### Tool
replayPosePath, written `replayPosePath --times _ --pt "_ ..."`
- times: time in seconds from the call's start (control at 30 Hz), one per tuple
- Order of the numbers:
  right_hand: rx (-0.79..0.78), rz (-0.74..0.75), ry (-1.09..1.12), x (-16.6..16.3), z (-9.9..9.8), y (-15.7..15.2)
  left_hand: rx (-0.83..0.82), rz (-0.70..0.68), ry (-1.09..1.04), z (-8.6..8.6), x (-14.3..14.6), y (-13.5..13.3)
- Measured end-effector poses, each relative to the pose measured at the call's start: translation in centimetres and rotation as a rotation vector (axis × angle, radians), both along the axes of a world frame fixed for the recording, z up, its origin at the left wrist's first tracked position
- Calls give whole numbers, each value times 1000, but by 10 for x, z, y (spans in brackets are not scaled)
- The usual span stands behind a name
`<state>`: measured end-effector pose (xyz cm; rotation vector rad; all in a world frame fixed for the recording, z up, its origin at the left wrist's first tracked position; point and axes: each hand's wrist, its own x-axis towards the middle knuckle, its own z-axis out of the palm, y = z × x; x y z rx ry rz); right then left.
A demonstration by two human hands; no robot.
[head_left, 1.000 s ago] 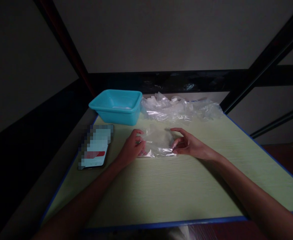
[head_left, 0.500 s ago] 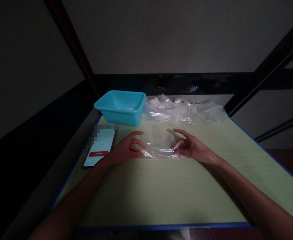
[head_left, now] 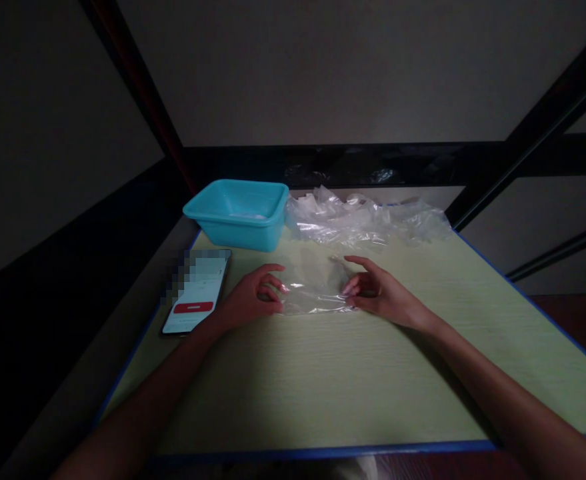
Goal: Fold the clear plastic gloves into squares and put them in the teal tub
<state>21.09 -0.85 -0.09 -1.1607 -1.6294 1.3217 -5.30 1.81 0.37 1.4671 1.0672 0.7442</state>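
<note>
A clear plastic bag (head_left: 313,299) lies spread on the pale table between my hands. My left hand (head_left: 255,293) pinches its left edge, thumb and curled fingers on the film and index finger held out above. At the bag's right edge, my right hand (head_left: 375,291) grips the film between thumb and curled fingers, with its index finger stretched out. The near edge of the bag runs fairly straight from one hand to the other. Its far part is so transparent that its outline is hard to make out.
A turquoise plastic basin (head_left: 240,220) stands at the back left. Beside it, crumpled clear plastic bags (head_left: 357,220) are heaped along the back edge. A phone with a lit screen (head_left: 197,293) lies left of my left hand. Blue trim edges the table (head_left: 323,387).
The bag's near edge looks smoother and flatter between my hands. Both hands keep their hold with only slight finger movement. The whole view has shifted a little.
</note>
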Motion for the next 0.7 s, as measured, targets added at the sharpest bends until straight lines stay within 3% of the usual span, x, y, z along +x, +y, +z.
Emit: replayPosePath --times 0.4,0.7 --pt "90 -60 -73 -1 3 0 50 37 103 7 -1 -2" --pt "25 -23 -39 3 8 -1 37 -36 125 9 -4 -5"
